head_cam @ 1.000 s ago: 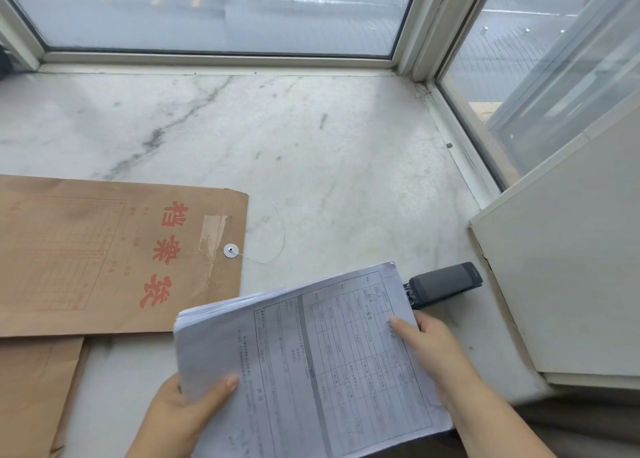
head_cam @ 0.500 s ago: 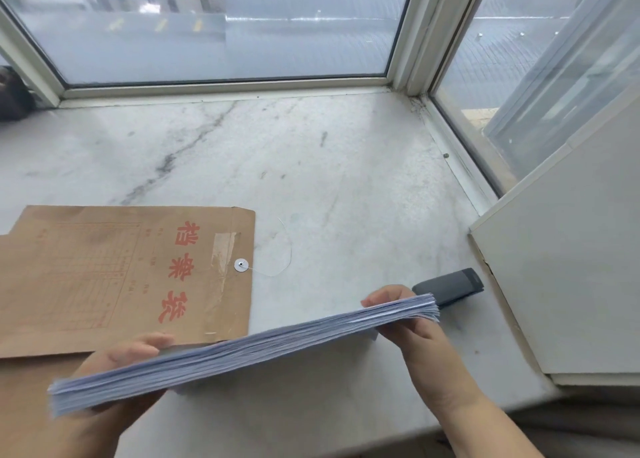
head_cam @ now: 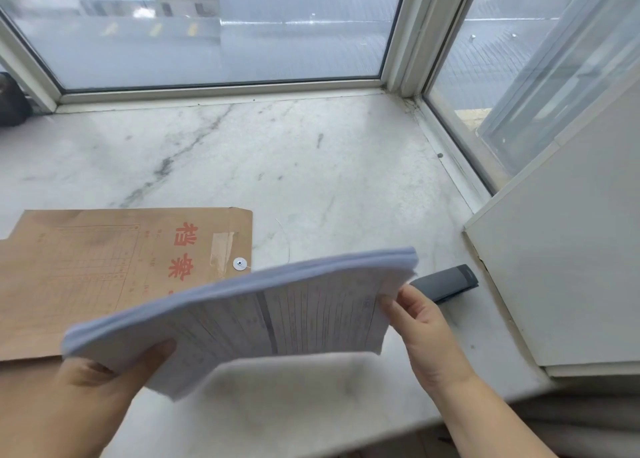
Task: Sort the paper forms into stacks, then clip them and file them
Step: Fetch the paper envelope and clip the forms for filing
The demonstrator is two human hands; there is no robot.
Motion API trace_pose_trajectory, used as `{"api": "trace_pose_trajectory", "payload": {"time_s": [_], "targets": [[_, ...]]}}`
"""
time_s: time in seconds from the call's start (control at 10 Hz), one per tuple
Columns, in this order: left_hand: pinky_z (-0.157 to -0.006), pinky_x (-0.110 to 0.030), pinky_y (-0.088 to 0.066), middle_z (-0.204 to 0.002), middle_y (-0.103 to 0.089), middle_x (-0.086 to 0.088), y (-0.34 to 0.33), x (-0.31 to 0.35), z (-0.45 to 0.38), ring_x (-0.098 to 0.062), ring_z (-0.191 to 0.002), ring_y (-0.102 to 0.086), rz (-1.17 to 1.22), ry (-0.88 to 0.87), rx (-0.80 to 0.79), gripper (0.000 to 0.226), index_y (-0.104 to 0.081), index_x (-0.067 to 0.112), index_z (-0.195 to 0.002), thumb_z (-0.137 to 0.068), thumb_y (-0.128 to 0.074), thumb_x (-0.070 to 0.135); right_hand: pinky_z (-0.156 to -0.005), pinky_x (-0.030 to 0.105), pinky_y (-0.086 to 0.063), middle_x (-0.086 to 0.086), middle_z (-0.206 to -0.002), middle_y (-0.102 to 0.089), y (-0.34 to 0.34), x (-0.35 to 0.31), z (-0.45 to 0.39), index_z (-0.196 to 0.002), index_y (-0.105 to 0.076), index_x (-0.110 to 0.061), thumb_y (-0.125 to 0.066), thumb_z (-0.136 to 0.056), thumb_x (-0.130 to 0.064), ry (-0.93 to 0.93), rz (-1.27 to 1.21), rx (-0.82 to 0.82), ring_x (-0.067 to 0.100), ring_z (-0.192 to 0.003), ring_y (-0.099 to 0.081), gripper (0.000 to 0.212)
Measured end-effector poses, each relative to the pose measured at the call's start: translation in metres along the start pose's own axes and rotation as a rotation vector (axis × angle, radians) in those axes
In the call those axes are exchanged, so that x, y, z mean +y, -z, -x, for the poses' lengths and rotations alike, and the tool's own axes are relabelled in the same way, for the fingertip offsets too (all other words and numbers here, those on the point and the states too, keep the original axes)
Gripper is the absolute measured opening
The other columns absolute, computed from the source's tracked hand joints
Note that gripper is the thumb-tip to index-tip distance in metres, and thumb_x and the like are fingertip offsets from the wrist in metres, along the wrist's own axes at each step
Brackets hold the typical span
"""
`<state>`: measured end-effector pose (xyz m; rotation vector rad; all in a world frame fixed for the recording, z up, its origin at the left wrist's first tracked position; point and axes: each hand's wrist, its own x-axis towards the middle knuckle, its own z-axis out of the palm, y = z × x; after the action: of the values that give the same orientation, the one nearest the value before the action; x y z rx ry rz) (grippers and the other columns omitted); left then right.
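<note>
A stack of paper forms (head_cam: 263,313) is held above the surface (head_cam: 311,166), clamped by the left hand (head_cam: 104,381) and right hand (head_cam: 420,322). A brown envelope (head_cam: 104,270) is seen lying flat at the left.

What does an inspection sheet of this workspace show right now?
Surface: marble sill, veined, some dark specks.
Job's things: paper stack held above the sill; brown envelope flat at left; dark stapler at right.
Clutter: nothing seen.
Grippers: left hand grips the stack's near left corner; right hand pinches its right edge.
Cables: none; a thin string by the envelope's clasp.
Surroundings: windows behind and at right; white panel at right.
</note>
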<state>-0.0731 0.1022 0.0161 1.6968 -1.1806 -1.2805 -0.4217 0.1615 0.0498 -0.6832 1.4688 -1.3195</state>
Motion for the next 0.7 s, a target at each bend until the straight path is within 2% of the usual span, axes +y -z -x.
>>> {"api": "trace_pose_trajectory", "payload": {"time_s": [0.1,0.2,0.3,0.4,0.5,0.6,0.7], "targets": [[-0.071,-0.053,-0.058,-0.091,-0.075,-0.005,0.002,0.009,0.000,-0.030,-0.085,-0.072,-0.017,0.087,-0.018,0.042,-0.071,0.015,-0.099,-0.067,-0.087,0.037,-0.066,0.025,-0.056,0.008,-0.087,-0.074,-0.005,0.003,-0.008,-0.095,-0.068,-0.002,-0.057,-0.093,-0.011,-0.092,0.025,0.058,0.016,-0.079,-0.070,0.014],[-0.053,-0.038,-0.059,-0.077,-0.074,-0.011,-0.021,0.033,0.015,-0.026,-0.064,-0.071,0.169,0.158,-0.061,0.017,-0.068,0.007,-0.093,-0.078,-0.069,-0.001,-0.072,0.044,-0.060,0.014,-0.087,-0.075,-0.006,0.023,-0.016,-0.089,-0.069,-0.004,-0.058,-0.095,-0.012,-0.275,0.137,0.122,0.030,-0.080,-0.071,0.015],[-0.044,-0.035,-0.056,-0.070,-0.072,-0.018,-0.046,0.019,0.022,-0.028,-0.052,-0.068,0.242,0.364,-0.175,0.018,-0.063,-0.003,-0.096,-0.082,-0.058,-0.013,-0.080,0.048,-0.056,0.012,-0.081,-0.074,0.007,0.047,-0.016,-0.086,-0.070,-0.006,-0.058,-0.094,-0.013,-0.456,0.276,0.177,0.031,-0.078,-0.070,0.016],[-0.047,-0.039,-0.057,-0.079,-0.071,-0.026,-0.057,0.004,0.026,-0.034,-0.056,-0.068,0.272,0.489,-0.213,0.019,-0.063,-0.006,-0.102,-0.083,-0.059,-0.010,-0.083,0.043,-0.055,0.013,-0.084,-0.073,0.026,0.060,-0.015,-0.084,-0.068,-0.007,-0.057,-0.096,-0.021,-0.498,0.377,0.264,0.028,-0.082,-0.069,0.021],[-0.050,-0.042,-0.058,-0.087,-0.070,-0.028,-0.073,0.000,0.032,-0.037,-0.060,-0.069,0.338,0.503,-0.260,0.023,-0.063,-0.005,-0.105,-0.083,-0.060,-0.010,-0.081,0.043,-0.055,0.023,-0.091,-0.071,0.046,0.064,-0.019,-0.085,-0.068,0.001,-0.059,-0.092,-0.029,-0.480,0.488,0.350,0.032,-0.082,-0.068,0.032],[-0.050,-0.041,-0.058,-0.089,-0.070,-0.029,-0.083,0.001,0.034,-0.037,-0.062,-0.069,0.392,0.504,-0.281,0.024,-0.062,-0.007,-0.106,-0.083,-0.058,-0.010,-0.071,0.036,-0.050,0.029,-0.100,-0.066,0.055,0.061,-0.028,-0.095,-0.061,0.011,-0.061,-0.088,-0.031,-0.469,0.517,0.381,0.023,-0.070,-0.057,0.043],[-0.054,-0.043,-0.059,-0.092,-0.070,-0.029,-0.085,0.002,0.032,-0.037,-0.064,-0.070,0.415,0.490,-0.302,0.025,-0.063,-0.006,-0.107,-0.083,-0.058,-0.009,-0.067,0.030,-0.040,0.028,-0.097,-0.067,0.058,0.054,-0.035,-0.096,-0.062,0.012,-0.061,-0.087,-0.026,-0.456,0.523,0.404,0.020,-0.072,-0.052,0.038]]}}
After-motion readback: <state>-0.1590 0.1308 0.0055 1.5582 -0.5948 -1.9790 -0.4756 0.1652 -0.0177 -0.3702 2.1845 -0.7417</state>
